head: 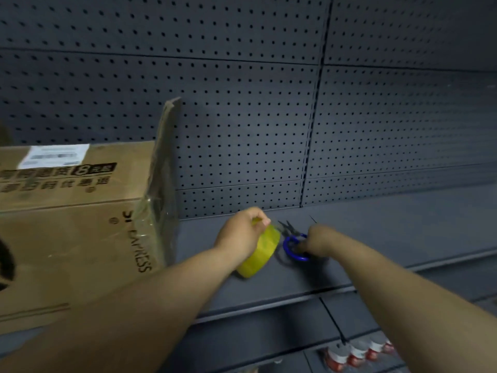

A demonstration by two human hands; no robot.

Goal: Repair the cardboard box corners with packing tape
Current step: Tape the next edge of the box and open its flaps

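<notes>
A brown cardboard box (70,230) with black printing and a white label lies on the dark shelf (376,238) at the left. Its end flap (164,162) stands up, and clear tape wrinkles over the near corner. My left hand (242,235) grips a yellowish roll of packing tape (262,253) that rests on the shelf right of the box. My right hand (317,242) holds the blue handles of a pair of scissors (294,244). The scissors lie on the shelf just right of the roll, blades pointing toward the back panel.
A dark pegboard back panel (242,117) rises behind the shelf. Below the shelf's front edge, a lower shelf carries several red-and-white containers (355,354) at the bottom right.
</notes>
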